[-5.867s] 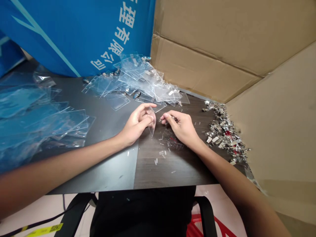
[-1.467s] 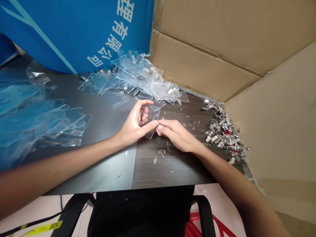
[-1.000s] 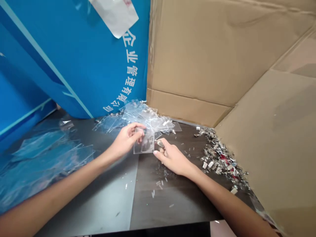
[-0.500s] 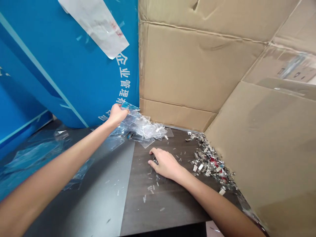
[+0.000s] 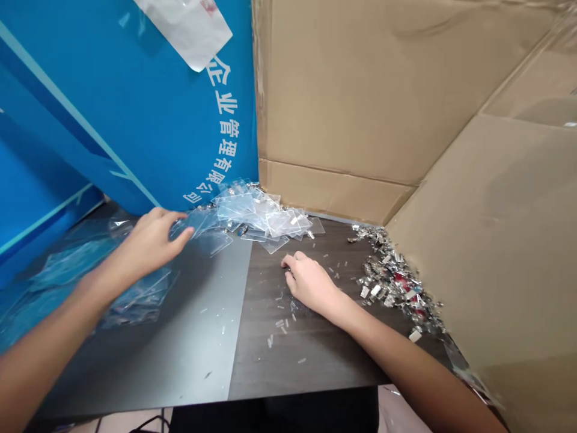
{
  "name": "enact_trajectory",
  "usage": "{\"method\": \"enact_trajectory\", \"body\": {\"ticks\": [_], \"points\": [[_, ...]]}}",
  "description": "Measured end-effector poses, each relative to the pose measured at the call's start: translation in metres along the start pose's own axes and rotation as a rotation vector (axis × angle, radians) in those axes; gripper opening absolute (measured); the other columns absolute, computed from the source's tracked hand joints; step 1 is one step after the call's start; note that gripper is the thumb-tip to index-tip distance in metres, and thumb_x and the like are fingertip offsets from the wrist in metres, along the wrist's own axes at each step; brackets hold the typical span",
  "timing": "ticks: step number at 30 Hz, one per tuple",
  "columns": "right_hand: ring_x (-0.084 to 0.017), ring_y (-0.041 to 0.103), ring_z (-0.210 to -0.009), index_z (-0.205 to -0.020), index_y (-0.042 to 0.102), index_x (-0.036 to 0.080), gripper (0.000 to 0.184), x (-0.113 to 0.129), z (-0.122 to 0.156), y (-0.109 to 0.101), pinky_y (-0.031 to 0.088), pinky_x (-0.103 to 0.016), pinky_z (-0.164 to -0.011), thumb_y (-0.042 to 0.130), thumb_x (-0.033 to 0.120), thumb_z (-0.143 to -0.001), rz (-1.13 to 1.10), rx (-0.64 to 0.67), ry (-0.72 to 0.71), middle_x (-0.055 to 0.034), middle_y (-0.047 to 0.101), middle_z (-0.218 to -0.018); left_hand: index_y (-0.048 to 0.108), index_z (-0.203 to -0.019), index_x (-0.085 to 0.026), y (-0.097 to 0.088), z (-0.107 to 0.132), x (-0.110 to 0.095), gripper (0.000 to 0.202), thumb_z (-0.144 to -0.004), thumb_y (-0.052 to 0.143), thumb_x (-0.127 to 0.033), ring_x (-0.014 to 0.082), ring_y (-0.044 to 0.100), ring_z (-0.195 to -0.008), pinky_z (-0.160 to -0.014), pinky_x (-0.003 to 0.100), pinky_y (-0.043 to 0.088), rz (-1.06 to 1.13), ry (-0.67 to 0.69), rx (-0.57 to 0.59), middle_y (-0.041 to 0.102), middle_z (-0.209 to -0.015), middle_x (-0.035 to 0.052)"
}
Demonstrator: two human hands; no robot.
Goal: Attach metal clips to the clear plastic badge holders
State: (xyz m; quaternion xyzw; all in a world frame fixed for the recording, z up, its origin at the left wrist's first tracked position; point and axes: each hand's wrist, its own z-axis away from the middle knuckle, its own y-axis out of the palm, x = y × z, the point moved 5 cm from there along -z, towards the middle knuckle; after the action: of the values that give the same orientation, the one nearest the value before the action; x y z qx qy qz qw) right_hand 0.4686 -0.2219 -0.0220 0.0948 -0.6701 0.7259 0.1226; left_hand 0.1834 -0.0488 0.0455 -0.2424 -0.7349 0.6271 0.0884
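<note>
My left hand (image 5: 155,237) hovers over the left side of the table, thumb and fingers apart, with nothing visible in it. It is between a pile of clear rectangular plastic sheets (image 5: 237,207) and a heap of clear plastic bags (image 5: 81,258). My right hand (image 5: 311,279) rests on the dark tabletop, fingers curled in and thumb close to them. What lies inside that grip is hidden from view. Small clear strips (image 5: 282,325) are scattered on the table just below this hand.
Small shiny metal pieces (image 5: 392,276), with some red among them, are heaped along the right cardboard wall (image 5: 496,240). Another cardboard panel (image 5: 342,102) stands at the back. A blue panel (image 5: 180,132) with white lettering rises at the left. The table's front edge (image 5: 306,391) is near me.
My left hand has let go of a clear sheet at the pile and drawn back left, toward the bags. My right hand's fingers have closed further. The camera view has tilted down.
</note>
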Motion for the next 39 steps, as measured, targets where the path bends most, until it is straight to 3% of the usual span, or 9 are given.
{"method": "enact_trajectory", "body": {"ticks": [4, 7, 14, 22, 26, 30, 32, 35, 39], "points": [[-0.027, 0.079, -0.102, -0.134, 0.073, 0.021, 0.032, -0.002, -0.001, 0.003, 0.051, -0.035, -0.088, 0.054, 0.015, -0.110, -0.017, -0.006, 0.006, -0.0120, 0.074, -0.128, 0.059, -0.162, -0.006, 0.027, 0.063, 0.054, 0.084, -0.104, 0.043, -0.064, 0.0557, 0.056, -0.144, -0.114, 0.062, 0.049, -0.186, -0.075, 0.211, 0.060, -0.155, 0.0316], [-0.027, 0.078, -0.105, -0.132, 0.074, 0.021, 0.029, -0.004, -0.001, 0.005, 0.050, -0.034, -0.087, 0.056, 0.015, -0.110, -0.040, -0.019, -0.001, -0.0111, 0.075, -0.128, 0.062, -0.162, -0.015, 0.041, 0.089, 0.072, 0.076, -0.104, 0.048, -0.062, 0.0531, 0.057, -0.149, -0.115, 0.058, 0.048, -0.153, -0.094, 0.316, 0.058, -0.165, 0.0258], [-0.026, 0.078, -0.104, -0.130, 0.075, 0.020, 0.028, -0.005, -0.002, 0.006, 0.049, -0.034, -0.086, 0.057, 0.014, -0.109, -0.042, -0.025, -0.010, -0.0103, 0.077, -0.127, 0.063, -0.161, -0.018, 0.041, 0.087, 0.068, 0.071, -0.103, 0.049, -0.057, 0.0492, 0.063, -0.140, -0.112, 0.055, 0.046, -0.084, -0.103, 0.288, 0.068, -0.154, 0.0224], [-0.026, 0.078, -0.101, -0.129, 0.076, 0.022, 0.029, -0.001, 0.000, 0.006, 0.050, -0.034, -0.082, 0.056, 0.015, -0.110, -0.035, -0.031, -0.029, -0.0102, 0.077, -0.128, 0.076, -0.117, -0.020, 0.024, 0.075, 0.053, 0.042, -0.102, 0.043, -0.040, 0.0407, 0.076, -0.120, -0.100, 0.044, 0.054, -0.016, -0.036, 0.054, 0.083, -0.133, 0.0166], [-0.026, 0.078, -0.098, -0.128, 0.077, 0.022, 0.029, -0.001, 0.001, 0.007, 0.051, -0.035, -0.082, 0.055, 0.015, -0.111, -0.044, -0.038, -0.038, -0.0108, 0.076, -0.126, 0.073, -0.114, -0.022, -0.009, 0.072, 0.029, 0.036, -0.104, 0.042, -0.038, 0.0358, 0.076, -0.111, -0.090, 0.038, 0.051, -0.064, -0.092, -0.136, 0.084, -0.126, 0.0135], [-0.029, 0.075, -0.108, -0.120, 0.080, 0.020, 0.029, -0.001, 0.000, 0.007, 0.053, -0.038, -0.090, 0.054, 0.011, -0.110, -0.114, -0.100, -0.079, -0.0125, 0.077, -0.120, 0.072, -0.104, -0.021, -0.028, 0.068, -0.010, 0.031, -0.108, 0.044, -0.035, 0.0272, 0.076, -0.103, -0.092, 0.035, 0.052, 0.248, -0.104, -0.326, 0.082, -0.107, 0.0101], [-0.029, 0.073, -0.112, -0.113, 0.080, 0.019, 0.030, 0.001, 0.000, 0.005, 0.053, -0.039, -0.095, 0.054, 0.007, -0.109, -0.213, -0.147, -0.129, -0.0111, 0.078, -0.113, 0.070, -0.097, -0.020, -0.018, 0.063, -0.032, 0.028, -0.108, 0.049, -0.035, 0.0218, 0.073, -0.086, -0.082, 0.031, 0.053, 0.575, -0.099, -0.320, 0.077, -0.093, 0.0075], [-0.023, 0.071, -0.102, -0.109, 0.081, 0.021, 0.030, 0.007, 0.005, -0.002, 0.052, -0.036, -0.091, 0.054, 0.008, -0.109, -0.456, -0.181, -0.203, -0.0062, 0.078, -0.103, 0.068, -0.086, -0.018, 0.018, 0.052, -0.071, 0.028, -0.104, 0.060, -0.038, 0.0173, 0.064, -0.071, -0.072, 0.029, 0.054, 1.107, -0.079, -0.151, 0.068, -0.079, 0.0046], [-0.019, 0.069, -0.091, -0.110, 0.082, 0.022, 0.018, 0.016, 0.010, -0.006, 0.051, -0.032, -0.082, 0.064, 0.025, -0.110, -0.689, -0.148, -0.279, -0.0032, 0.076, -0.102, 0.067, -0.084, -0.017, 0.065, 0.045, -0.118, 0.033, -0.101, 0.073, -0.045, 0.0154, 0.061, -0.070, -0.069, 0.028, 0.054, 1.484, -0.138, 0.068, 0.064, -0.078, 0.0028]]}}
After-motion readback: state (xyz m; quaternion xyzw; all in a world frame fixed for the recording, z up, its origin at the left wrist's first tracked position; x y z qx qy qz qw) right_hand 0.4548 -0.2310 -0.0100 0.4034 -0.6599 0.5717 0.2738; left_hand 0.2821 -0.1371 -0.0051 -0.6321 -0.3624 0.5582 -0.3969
